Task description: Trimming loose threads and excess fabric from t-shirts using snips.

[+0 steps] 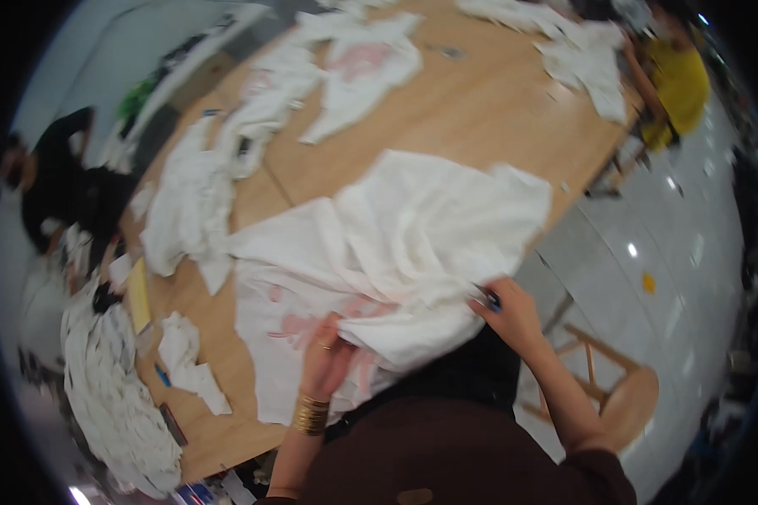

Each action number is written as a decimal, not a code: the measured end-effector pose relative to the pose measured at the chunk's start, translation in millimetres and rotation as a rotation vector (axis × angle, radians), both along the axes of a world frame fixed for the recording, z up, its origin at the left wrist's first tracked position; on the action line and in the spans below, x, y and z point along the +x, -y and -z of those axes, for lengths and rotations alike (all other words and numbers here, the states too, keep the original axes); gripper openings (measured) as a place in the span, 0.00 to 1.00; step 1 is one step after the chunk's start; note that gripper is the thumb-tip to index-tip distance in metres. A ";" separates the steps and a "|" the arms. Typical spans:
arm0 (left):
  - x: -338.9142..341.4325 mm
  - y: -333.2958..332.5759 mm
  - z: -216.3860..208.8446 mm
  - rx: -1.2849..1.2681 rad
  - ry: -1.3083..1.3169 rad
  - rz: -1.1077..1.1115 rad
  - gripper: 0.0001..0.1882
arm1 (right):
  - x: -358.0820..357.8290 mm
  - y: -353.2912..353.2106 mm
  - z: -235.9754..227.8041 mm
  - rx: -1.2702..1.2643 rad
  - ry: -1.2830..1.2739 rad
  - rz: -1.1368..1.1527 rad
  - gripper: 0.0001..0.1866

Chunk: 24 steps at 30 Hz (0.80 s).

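A large white garment (429, 219) with pink printing lies bunched over the near edge of the wooden table, its folds spread away from me. My left hand (328, 362) pinches a fold of it beside the pink print; a gold bracelet circles that wrist. At the garment's right edge, my right hand (514, 316) is closed around a small dark and blue tool that looks like thread snips (492, 299). The tips of the tool point left, close to the cloth. Blur hides whether they touch it.
More white garments (366, 63) lie across the table (480, 109). A white cloth pile (109, 387) hangs at the left. People sit or stand at far left, in black (67, 177), and far right, in yellow (678, 84). A wooden stool (632, 404) stands to my right.
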<state>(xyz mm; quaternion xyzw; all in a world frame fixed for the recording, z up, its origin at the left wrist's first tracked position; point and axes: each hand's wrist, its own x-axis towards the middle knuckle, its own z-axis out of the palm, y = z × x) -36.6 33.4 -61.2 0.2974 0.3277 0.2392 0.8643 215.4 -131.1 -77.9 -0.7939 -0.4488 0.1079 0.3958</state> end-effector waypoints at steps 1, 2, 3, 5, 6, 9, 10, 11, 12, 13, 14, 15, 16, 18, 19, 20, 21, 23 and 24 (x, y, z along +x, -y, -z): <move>0.6 2.2 0.5 -0.010 -0.018 -0.014 0.09 | 0.1 1.5 3.0 -0.036 -0.010 0.011 0.13; 3.3 2.7 2.3 -0.020 0.003 0.008 0.08 | 1.9 6.2 6.6 -0.077 -0.011 0.029 0.14; 7.1 2.6 3.0 -0.031 0.026 0.032 0.08 | 4.1 10.3 5.2 -0.100 0.020 0.004 0.14; 12.0 2.3 7.5 -0.013 0.042 0.107 0.11 | 4.4 17.6 7.2 -0.113 0.054 -0.022 0.12; 13.0 2.4 7.5 0.026 0.054 0.065 0.11 | 3.4 18.1 9.6 -0.105 0.049 -0.029 0.12; 8.6 4.5 8.0 -0.036 0.069 0.104 0.13 | -1.7 13.2 12.9 -0.016 0.006 -0.036 0.10; 6.6 4.7 8.0 -0.043 0.064 0.112 0.13 | -1.2 12.0 14.3 0.002 0.012 -0.058 0.10; 6.4 3.8 7.7 -0.054 0.059 0.126 0.14 | 1.2 11.2 15.3 0.002 -0.028 -0.038 0.08; 6.6 4.3 4.4 -0.069 0.043 0.107 0.15 | 4.4 10.8 15.8 -0.001 -0.069 -0.015 0.07; 6.1 3.0 5.1 -0.058 0.048 0.098 0.15 | 9.2 11.1 15.6 0.009 -0.064 -0.024 0.07; 6.9 1.8 6.8 -0.053 0.026 0.101 0.15 | 16.1 12.4 14.4 -0.031 -0.243 0.025 0.07; 7.5 0.6 8.0 -0.049 0.003 0.105 0.15 | 22.1 13.5 12.8 -0.074 -0.422 0.076 0.07; 8.0 -0.6 8.3 -0.044 0.009 0.101 0.15 | 26.7 13.9 11.0 -0.061 -0.600 0.110 0.06; 9.5 -1.4 9.5 -0.027 0.013 0.102 0.14 | 31.4 14.7 -6.8 -0.070 -0.743 0.106 0.06; 9.9 -1.4 10.7 -0.026 0.017 0.099 0.14 | 33.4 15.0 -13.6 -0.080 -0.891 0.106 0.05; 9.6 -1.5 12.2 -0.017 0.010 0.105 0.15 | 35.0 16.4 -15.2 -0.080 -0.889 0.106 0.05; 9.4 -2.0 13.2 -0.008 0.003 0.111 0.15 | 37.9 18.1 -15.6 -0.091 -0.915 0.079 0.05; 9.4 -1.6 14.0 0.009 -0.008 0.110 0.14 | 42.4 20.4 -17.3 -0.103 -0.942 0.051 0.05; 9.4 -0.6 14.6 0.026 -0.021 0.110 0.13 | 44.4 20.5 -19.1 -0.168 -0.896 0.004 0.05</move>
